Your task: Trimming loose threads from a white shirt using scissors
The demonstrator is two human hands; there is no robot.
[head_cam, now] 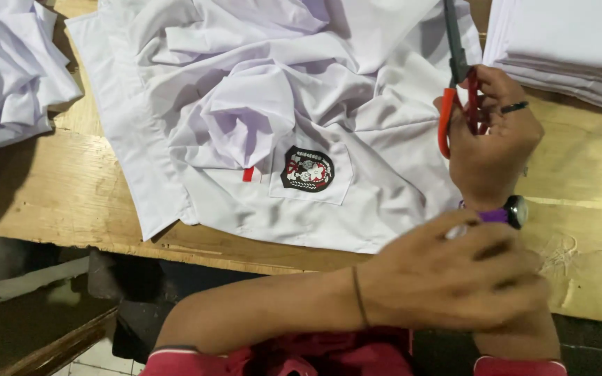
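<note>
Crumpled white shirt (259, 111) spread over most of the wooden table (57, 195), heaped cloth (8, 69) crowding the far left corner, folded white stack (566, 49) blocking the far right, bare wood lay open at front left and beside the right hand (489, 139), scissors (458, 83) upright there.

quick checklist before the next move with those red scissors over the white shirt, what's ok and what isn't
1. Grip on the red-handled scissors: ok, the right hand has its fingers through the loops.
2. Blade position: cannot tell, the blades run out of the top of the frame.
3. Left hand away from the blades: ok, it sits over the right wrist near the purple-strapped wristwatch.
4. White shirt with black pocket badge lying flat: not ok, it is crumpled on the wooden table.
5. Stack of folded white cloth apart from the scissors: not ok, it lies close beside them.
</note>
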